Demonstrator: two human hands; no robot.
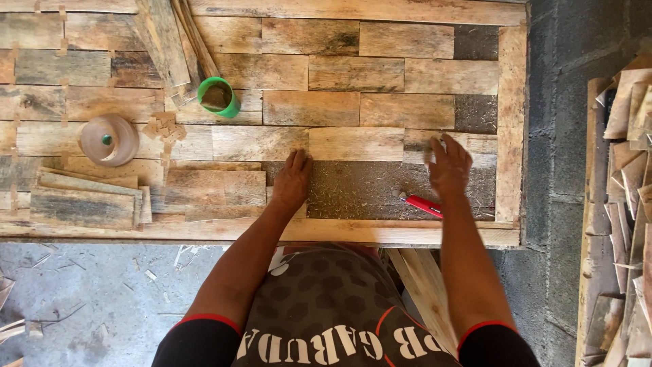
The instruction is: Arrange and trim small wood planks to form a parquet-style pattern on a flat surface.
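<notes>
Palms-down, left hand (293, 181) flat on wooden panel (353, 144), right hand (448, 165) spread, red knife (422, 204) near.

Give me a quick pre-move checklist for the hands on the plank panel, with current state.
1. Left hand flat on the panel at the edge of the uncovered patch: ok.
2. Right hand placed: cannot tell, it is blurred above the short plank.
3. Either hand holding a piece: not ok, both look empty.
4. Red-handled tool in reach: ok, it lies on the patch just below the right hand.
5. Spare planks at hand: ok, stacked at the left of the panel.
6. Green cup clear of the work: ok, it sits well above the left hand.
</notes>
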